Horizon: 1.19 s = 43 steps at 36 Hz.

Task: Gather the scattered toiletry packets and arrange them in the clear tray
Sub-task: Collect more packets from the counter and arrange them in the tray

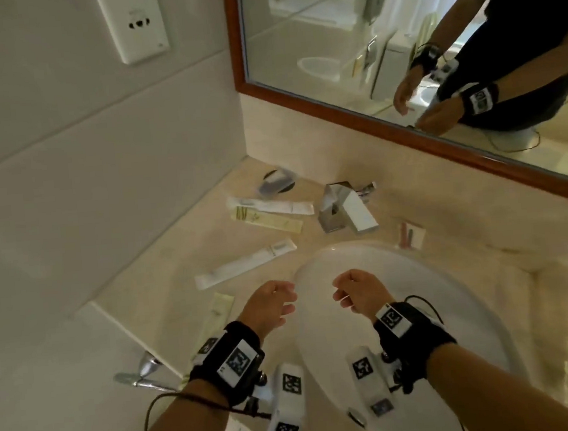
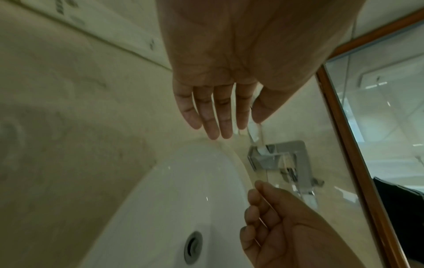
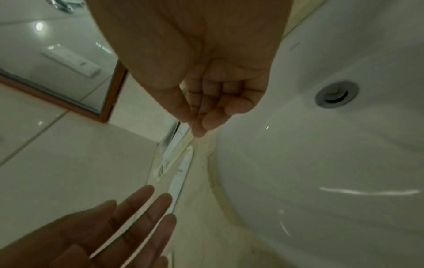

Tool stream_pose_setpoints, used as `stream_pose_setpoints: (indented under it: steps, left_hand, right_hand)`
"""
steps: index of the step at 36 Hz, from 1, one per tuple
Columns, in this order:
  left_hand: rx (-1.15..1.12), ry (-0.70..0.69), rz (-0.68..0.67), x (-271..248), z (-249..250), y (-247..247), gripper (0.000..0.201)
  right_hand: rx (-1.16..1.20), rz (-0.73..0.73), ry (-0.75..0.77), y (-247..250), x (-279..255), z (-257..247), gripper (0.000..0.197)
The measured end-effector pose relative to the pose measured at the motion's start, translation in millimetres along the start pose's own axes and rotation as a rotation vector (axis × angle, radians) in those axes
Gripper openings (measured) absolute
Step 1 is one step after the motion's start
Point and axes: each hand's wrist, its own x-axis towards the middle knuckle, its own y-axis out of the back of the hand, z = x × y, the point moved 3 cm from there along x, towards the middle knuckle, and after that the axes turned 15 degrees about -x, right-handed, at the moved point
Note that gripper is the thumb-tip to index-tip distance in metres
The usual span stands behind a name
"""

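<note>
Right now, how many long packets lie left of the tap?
4: white packet and yellow packet at the back, middle packet by the basin, near packet in front; more may be hidden.

Both hands hang over the sink (image 1: 437,291) bowl near its left rim, holding nothing; open air around them. Left hand (image 1: 271,307) has fingers loosely extended, right hand (image 1: 359,293) loosely curled. Bare counter (image 1: 163,260) strip between sink rim and the left wall. Long white packet (image 1: 245,264) lies across that strip. Two more packets (image 1: 268,214) lie toward the back corner. Faucet (image 1: 342,210) stands at the sink's back edge, blocking a straight reach there. Small pink packet (image 1: 410,235) right of the faucet. Mirror (image 1: 398,50) frame closes off the back edge.
</note>
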Motion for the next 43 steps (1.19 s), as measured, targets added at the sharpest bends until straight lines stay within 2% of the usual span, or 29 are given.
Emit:
stream_pose_setpoints:
  steps: [5, 8, 11, 14, 17, 21, 26, 29, 33, 38, 43]
  left_hand:
    - [-0.016, -0.024, 0.075, 1.6, 10.5, 48.7, 0.022]
    - [-0.036, -0.018, 0.12, 7.5, 16.7, 73.8, 0.02]
    - [-0.032, -0.037, 0.147, 14.8, 23.6, 93.2, 0.015]
    - [-0.055, -0.044, 0.147, 20.6, 30.1, 107.8, 0.015]
    - [-0.087, -0.054, 0.131, 27.5, 33.6, 120.3, 0.015]
    - [-0.081, -0.049, 0.138, 33.8, 36.2, 132.6, 0.013]
    - [-0.051, -0.052, 0.166, 39.9, 41.2, 141.6, 0.013]
    - [-0.033, -0.059, 0.168, 41.8, 45.3, 142.6, 0.012]
    - [-0.007, -0.087, 0.169, 41.5, 50.4, 137.1, 0.013]
    - [-0.012, -0.158, 0.199, 37.6, 58.0, 125.4, 0.037]
    - [-0.123, -0.239, 0.201, 28.6, 61.2, 100.4, 0.06]
  right_hand:
    - [-0.084, -0.056, 0.025, -45.3, 21.7, -26.1, 0.02]
    - [-0.384, 0.028, 0.104, -61.6, 38.5, -48.5, 0.011]
    - [-0.568, 0.102, 0.195, -64.9, 66.1, -74.3, 0.029]
    - [-0.632, 0.181, 0.242, -65.7, 99.2, -92.7, 0.033]
    - [-0.62, 0.206, 0.199, -65.6, 130.8, -103.3, 0.037]
    - [-0.735, 0.115, 0.088, -65.3, 162.9, -107.9, 0.038]
    - [-0.787, 0.162, 0.098, -71.9, 179.6, -102.4, 0.052]
    - [-0.811, 0.065, 0.076, -71.6, 182.1, -105.8, 0.055]
    - [-0.881, 0.063, 0.162, -72.3, 171.2, -112.4, 0.036]
    - [-0.883, 0.164, 0.348, -68.8, 122.7, -125.2, 0.036]
    - [-0.861, 0.024, 0.425, -46.5, 54.4, -116.1, 0.04]
